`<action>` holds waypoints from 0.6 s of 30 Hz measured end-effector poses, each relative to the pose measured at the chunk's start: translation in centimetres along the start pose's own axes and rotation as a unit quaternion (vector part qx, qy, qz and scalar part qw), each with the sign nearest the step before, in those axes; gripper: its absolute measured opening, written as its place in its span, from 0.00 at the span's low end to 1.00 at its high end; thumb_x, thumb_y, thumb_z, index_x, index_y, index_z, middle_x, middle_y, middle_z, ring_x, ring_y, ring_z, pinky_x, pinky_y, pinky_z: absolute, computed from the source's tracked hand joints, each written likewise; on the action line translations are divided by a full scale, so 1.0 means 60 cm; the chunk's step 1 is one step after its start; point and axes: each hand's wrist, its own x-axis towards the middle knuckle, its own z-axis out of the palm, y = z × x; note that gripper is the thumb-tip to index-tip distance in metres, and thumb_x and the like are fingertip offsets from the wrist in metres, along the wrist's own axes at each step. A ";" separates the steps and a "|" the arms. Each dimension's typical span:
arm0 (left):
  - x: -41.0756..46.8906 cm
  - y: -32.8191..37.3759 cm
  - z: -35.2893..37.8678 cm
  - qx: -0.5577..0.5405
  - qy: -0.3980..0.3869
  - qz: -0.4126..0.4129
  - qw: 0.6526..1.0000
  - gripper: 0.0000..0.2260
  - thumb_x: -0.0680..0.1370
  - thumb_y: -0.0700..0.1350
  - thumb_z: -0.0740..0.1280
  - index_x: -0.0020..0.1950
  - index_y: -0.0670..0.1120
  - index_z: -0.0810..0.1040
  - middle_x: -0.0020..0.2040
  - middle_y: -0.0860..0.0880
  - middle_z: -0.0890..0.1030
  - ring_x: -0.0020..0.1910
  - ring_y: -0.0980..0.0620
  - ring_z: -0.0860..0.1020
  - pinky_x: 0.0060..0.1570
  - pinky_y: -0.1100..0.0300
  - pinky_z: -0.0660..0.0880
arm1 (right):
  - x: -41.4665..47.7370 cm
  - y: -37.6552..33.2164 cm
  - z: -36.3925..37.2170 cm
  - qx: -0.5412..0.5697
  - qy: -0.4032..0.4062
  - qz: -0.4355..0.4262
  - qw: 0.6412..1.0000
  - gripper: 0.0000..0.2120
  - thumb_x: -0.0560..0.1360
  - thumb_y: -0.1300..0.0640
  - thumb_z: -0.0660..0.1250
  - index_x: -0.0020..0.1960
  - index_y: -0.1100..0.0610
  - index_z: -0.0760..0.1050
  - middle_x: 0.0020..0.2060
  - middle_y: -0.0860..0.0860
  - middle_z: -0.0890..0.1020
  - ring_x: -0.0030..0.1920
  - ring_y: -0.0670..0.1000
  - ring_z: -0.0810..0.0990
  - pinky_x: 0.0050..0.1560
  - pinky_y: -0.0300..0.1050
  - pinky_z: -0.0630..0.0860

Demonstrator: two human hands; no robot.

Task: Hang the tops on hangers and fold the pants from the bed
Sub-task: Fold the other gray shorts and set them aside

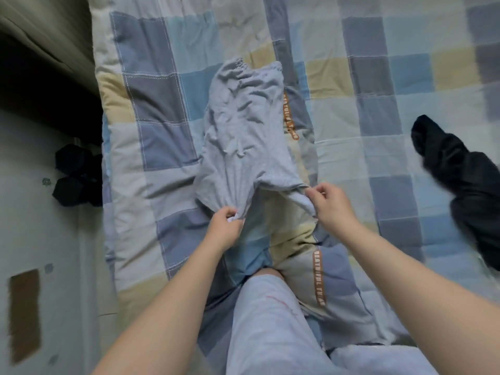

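a checked quilt [151, 147] covered the bed under and around both hands. a grey garment [240, 125] lay crumpled on it, stretching from the hands away from the person, its near edge lifted off the quilt between them; top or pants, i could not tell. the person's leg [265, 307], in pale cloth, rested on the quilt just behind the hands. a black garment [465, 180] lay heaped on the quilt well to the right of the right hand. the left hand [226, 226], fingers curled, pinched the grey garment's near left corner. the right hand [331, 207] pinched its near right corner between thumb and fingers. two dark dumbbells [71, 182] sat on the floor, left of the left hand.
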 end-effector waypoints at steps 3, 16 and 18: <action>-0.082 0.010 0.036 0.033 -0.016 -0.007 0.999 0.10 0.77 0.45 0.71 0.38 0.51 0.73 0.36 0.55 0.75 0.37 0.55 0.73 0.35 0.65 0.69 | -0.060 0.044 -0.066 0.037 0.020 0.000 0.999 0.17 0.81 0.53 0.65 0.38 0.63 0.76 0.33 0.59 0.78 0.39 0.56 0.77 0.39 0.51 0.67; -0.518 0.077 0.215 -0.144 0.079 0.036 0.986 0.11 0.79 0.45 0.71 0.38 0.42 0.78 0.34 0.45 0.77 0.35 0.48 0.73 0.37 0.57 0.68 | -0.350 0.228 -0.321 0.296 -0.072 0.025 0.952 0.14 0.78 0.50 0.70 0.42 0.59 0.73 0.36 0.57 0.69 0.39 0.54 0.70 0.36 0.46 0.76; -0.574 0.079 0.236 -0.212 0.080 0.027 0.974 0.11 0.80 0.46 0.70 0.48 0.37 0.81 0.42 0.41 0.79 0.42 0.46 0.75 0.45 0.52 0.71 | -0.387 0.236 -0.354 0.324 -0.104 0.051 0.939 0.16 0.76 0.50 0.73 0.41 0.61 0.73 0.36 0.58 0.69 0.38 0.56 0.70 0.37 0.47 0.77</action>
